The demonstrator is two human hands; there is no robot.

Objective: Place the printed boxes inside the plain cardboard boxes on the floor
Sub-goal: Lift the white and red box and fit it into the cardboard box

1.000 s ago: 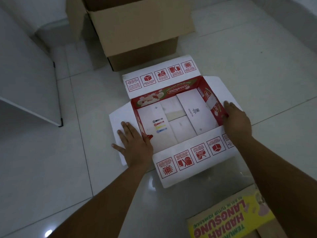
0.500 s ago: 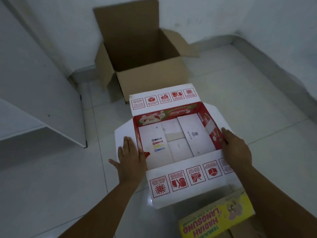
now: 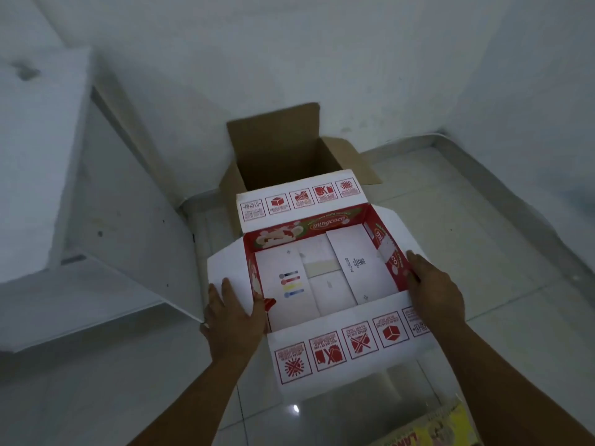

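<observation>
Your left hand (image 3: 231, 313) and right hand (image 3: 434, 288) grip the side walls of the open printed box (image 3: 325, 272), just short of the open plain box (image 3: 283, 162); keep it level; mind the splayed flaps; lower it squarely inside.

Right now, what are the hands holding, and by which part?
The printed box: left hand grips its left side at the flap, right hand its right wall.

Left hand (image 3: 233, 313), right hand (image 3: 434, 292) outstretched, seemingly gripping
</observation>
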